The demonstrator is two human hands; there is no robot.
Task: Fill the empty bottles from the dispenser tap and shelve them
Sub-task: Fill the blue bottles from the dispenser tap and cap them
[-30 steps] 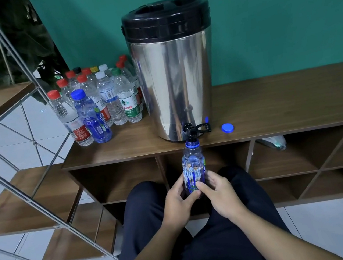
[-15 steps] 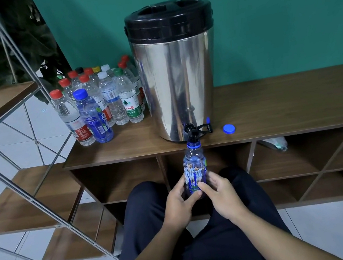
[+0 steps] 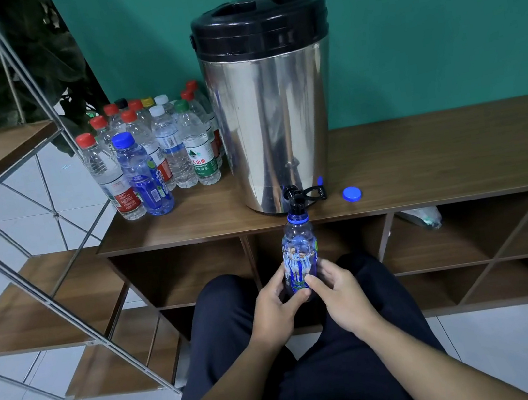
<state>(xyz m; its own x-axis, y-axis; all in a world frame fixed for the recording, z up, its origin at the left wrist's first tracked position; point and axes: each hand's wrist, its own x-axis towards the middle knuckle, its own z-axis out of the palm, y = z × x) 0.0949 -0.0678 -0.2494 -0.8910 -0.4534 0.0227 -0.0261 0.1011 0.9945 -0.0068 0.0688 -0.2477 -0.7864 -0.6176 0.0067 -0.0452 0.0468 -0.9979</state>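
Down at 6 o'clock you've got the person's dark-trousered knees point(image 3: 228, 335), and right above them both hands wrapped around one small blue bottle point(image 3: 300, 256). Left hand point(image 3: 273, 308) has its grip closed on the bottle's lower left side, thumb across the front; right hand point(image 3: 343, 294) is gripping the lower right side the same way, thumbs nearly meeting. The bottle is upright, uncapped, its mouth right under the black tap point(image 3: 295, 199) at the base of the steel dispenser point(image 3: 273, 123), which sits dead centre on the wooden table point(image 3: 437, 153). The bottle's blue cap point(image 3: 352, 194) lies on the table just at 3 o'clock of the tap. Out at 10 o'clock from the dispenser there's a bunch of capped bottles point(image 3: 159, 153) standing together, mostly red caps, one blue bottle in front. Under the tabletop are open cubbies point(image 3: 460, 239); the one at 3 o'clock holds something crumpled, can't tell what.
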